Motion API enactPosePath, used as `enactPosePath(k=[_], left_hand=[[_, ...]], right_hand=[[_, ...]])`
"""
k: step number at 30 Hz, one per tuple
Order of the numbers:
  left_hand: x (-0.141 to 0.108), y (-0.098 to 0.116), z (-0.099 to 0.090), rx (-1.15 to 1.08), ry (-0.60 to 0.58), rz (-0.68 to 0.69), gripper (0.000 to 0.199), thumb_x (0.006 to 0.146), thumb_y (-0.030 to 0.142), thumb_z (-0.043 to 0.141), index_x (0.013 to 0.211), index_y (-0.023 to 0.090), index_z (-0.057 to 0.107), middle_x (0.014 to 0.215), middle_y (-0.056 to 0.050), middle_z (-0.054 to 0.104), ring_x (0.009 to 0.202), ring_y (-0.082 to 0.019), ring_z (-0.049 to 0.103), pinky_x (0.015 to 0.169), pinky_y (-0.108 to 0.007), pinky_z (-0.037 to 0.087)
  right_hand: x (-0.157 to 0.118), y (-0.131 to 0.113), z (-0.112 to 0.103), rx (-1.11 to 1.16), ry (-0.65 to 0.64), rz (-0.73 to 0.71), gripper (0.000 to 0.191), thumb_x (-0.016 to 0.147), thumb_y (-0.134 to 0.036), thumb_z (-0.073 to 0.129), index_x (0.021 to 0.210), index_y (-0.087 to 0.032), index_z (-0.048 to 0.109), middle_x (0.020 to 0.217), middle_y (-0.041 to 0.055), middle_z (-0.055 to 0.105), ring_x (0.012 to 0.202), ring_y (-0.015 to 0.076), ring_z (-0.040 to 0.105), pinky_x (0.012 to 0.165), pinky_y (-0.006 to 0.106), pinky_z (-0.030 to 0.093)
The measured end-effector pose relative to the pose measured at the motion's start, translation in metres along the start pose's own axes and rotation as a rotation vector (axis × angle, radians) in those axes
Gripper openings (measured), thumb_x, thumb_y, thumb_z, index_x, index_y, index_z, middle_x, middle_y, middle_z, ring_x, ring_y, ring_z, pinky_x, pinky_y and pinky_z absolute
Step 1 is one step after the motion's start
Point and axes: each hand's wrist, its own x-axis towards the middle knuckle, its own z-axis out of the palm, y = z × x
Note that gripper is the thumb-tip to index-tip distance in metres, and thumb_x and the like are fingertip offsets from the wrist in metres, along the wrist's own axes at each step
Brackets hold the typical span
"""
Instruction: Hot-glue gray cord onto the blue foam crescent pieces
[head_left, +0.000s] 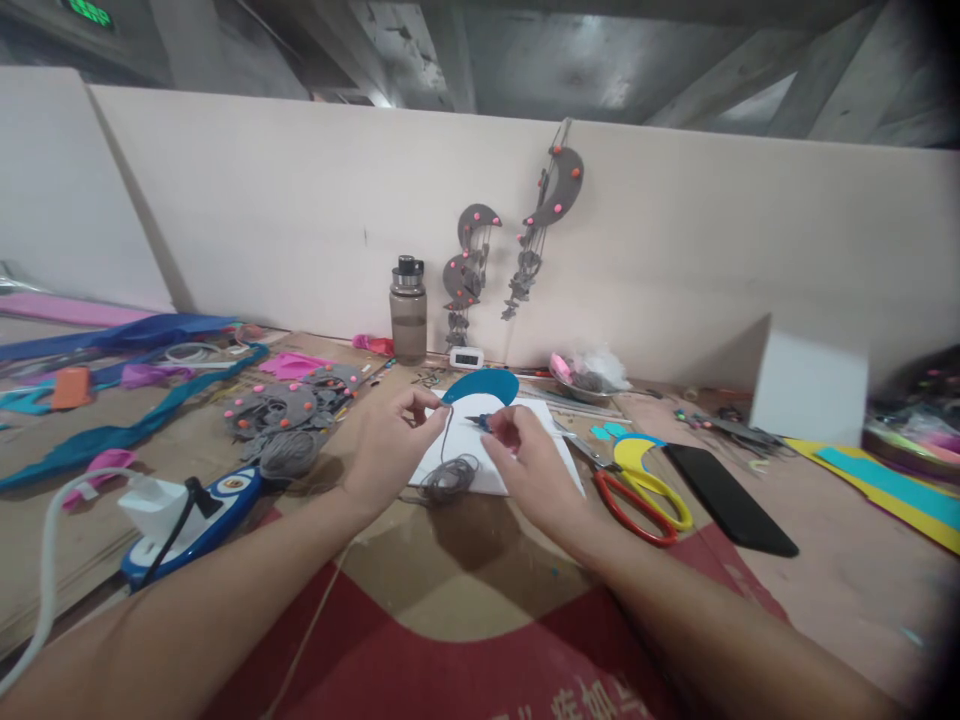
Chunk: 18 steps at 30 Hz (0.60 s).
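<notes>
My left hand (pixel 396 445) pinches a strand of grey yarn (pixel 448 436) between thumb and fingertips. The strand hangs to a loose grey coil (pixel 454 476) at the near edge of the white paper (pixel 501 486). Across a small gap, my right hand (pixel 529 455) is closed around a small dark-blue tool (pixel 482 421) whose dark pointed tip faces left, toward the yarn. Its exact kind is too small to tell. Just beyond both hands, a blue felt crescent (pixel 487 384) lies on the paper, partly behind my left fingers.
Red-and-yellow-handled scissors (pixel 636 505) and a black phone (pixel 727 497) lie right. Grey felt pieces with pink dots (pixel 281 410), a yarn ball (pixel 289 455) and a power strip (pixel 229 505) sit left. A water bottle (pixel 409 325) stands behind, near a small clock (pixel 466 358).
</notes>
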Motion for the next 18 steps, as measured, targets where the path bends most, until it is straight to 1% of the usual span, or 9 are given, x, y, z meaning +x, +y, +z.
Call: enactPosePath(k=[2, 3, 4, 6, 8, 9, 12, 15, 18], left_hand=[[0.0, -0.001, 0.0, 0.013, 0.013, 0.076, 0.016, 0.072, 0.032, 0.059, 0.074, 0.017, 0.064, 0.074, -0.001, 0.063, 0.061, -0.012, 0.052, 0.057, -0.023, 0.039], [-0.001, -0.001, 0.0, 0.01, 0.021, 0.103, 0.014, 0.072, 0.031, 0.059, 0.074, 0.017, 0.063, 0.077, -0.001, 0.063, 0.063, -0.012, 0.053, 0.058, -0.023, 0.039], [-0.001, -0.001, 0.0, 0.005, 0.026, 0.118, 0.013, 0.072, 0.03, 0.059, 0.074, 0.018, 0.063, 0.078, -0.002, 0.063, 0.064, -0.012, 0.053, 0.059, -0.023, 0.04], [-0.001, 0.0, -0.001, -0.008, 0.02, 0.104, 0.014, 0.073, 0.031, 0.058, 0.075, 0.018, 0.064, 0.073, -0.001, 0.062, 0.061, -0.012, 0.052, 0.057, -0.023, 0.039], [-0.002, 0.002, -0.002, -0.032, 0.0, 0.05, 0.017, 0.074, 0.032, 0.057, 0.077, 0.017, 0.064, 0.068, 0.0, 0.061, 0.059, -0.012, 0.052, 0.057, -0.023, 0.039], [-0.002, 0.004, -0.003, -0.052, -0.009, 0.02, 0.018, 0.073, 0.033, 0.058, 0.078, 0.017, 0.064, 0.067, 0.0, 0.061, 0.059, -0.012, 0.052, 0.058, -0.024, 0.039], [-0.001, 0.007, -0.004, -0.145, -0.053, -0.061, 0.018, 0.073, 0.032, 0.059, 0.077, 0.016, 0.063, 0.068, 0.0, 0.062, 0.061, -0.012, 0.053, 0.058, -0.023, 0.039], [-0.001, 0.006, -0.002, -0.25, -0.113, -0.119, 0.019, 0.073, 0.034, 0.059, 0.074, 0.016, 0.061, 0.06, 0.002, 0.057, 0.055, -0.01, 0.049, 0.053, -0.022, 0.036], [-0.002, 0.002, 0.001, -0.35, -0.141, -0.167, 0.021, 0.072, 0.037, 0.061, 0.075, 0.016, 0.06, 0.055, 0.003, 0.053, 0.049, -0.008, 0.045, 0.048, -0.021, 0.033]], right_hand=[[0.0, -0.015, 0.012, 0.327, -0.032, 0.069, 0.025, 0.076, -0.03, 0.057, 0.098, -0.021, 0.049, 0.108, 0.0071, 0.056, 0.1, 0.0183, 0.053, 0.087, 0.035, 0.04], [0.002, -0.021, 0.018, 0.483, -0.032, 0.12, 0.03, 0.074, -0.029, 0.058, 0.1, -0.022, 0.046, 0.11, 0.0071, 0.057, 0.102, 0.0179, 0.053, 0.087, 0.035, 0.041], [0.003, -0.025, 0.023, 0.61, -0.046, 0.171, 0.033, 0.074, -0.028, 0.059, 0.102, -0.022, 0.044, 0.107, 0.0064, 0.058, 0.099, 0.0172, 0.055, 0.084, 0.034, 0.043], [0.007, -0.03, 0.031, 0.752, -0.077, 0.25, 0.036, 0.073, -0.029, 0.061, 0.103, -0.022, 0.042, 0.088, 0.0013, 0.061, 0.08, 0.0142, 0.06, 0.075, 0.032, 0.046], [0.009, -0.032, 0.034, 0.804, -0.084, 0.289, 0.033, 0.073, -0.031, 0.062, 0.099, -0.023, 0.044, 0.07, -0.0051, 0.055, 0.058, 0.0096, 0.054, 0.061, 0.028, 0.046], [0.01, -0.033, 0.034, 0.808, -0.078, 0.295, 0.029, 0.072, -0.032, 0.062, 0.094, -0.022, 0.047, 0.066, -0.0066, 0.051, 0.052, 0.0076, 0.048, 0.055, 0.025, 0.044], [0.01, -0.031, 0.033, 0.784, -0.036, 0.272, 0.02, 0.071, -0.035, 0.062, 0.08, -0.02, 0.053, 0.066, -0.0059, 0.047, 0.048, 0.0052, 0.039, 0.042, 0.019, 0.033], [0.01, -0.028, 0.031, 0.78, 0.046, 0.232, 0.018, 0.073, -0.036, 0.06, 0.074, -0.019, 0.053, 0.064, -0.0057, 0.047, 0.047, 0.0047, 0.034, 0.04, 0.018, 0.026], [0.012, -0.026, 0.03, 0.759, 0.109, 0.209, 0.018, 0.075, -0.037, 0.059, 0.074, -0.019, 0.054, 0.063, -0.0059, 0.047, 0.047, 0.0049, 0.032, 0.042, 0.02, 0.026]])
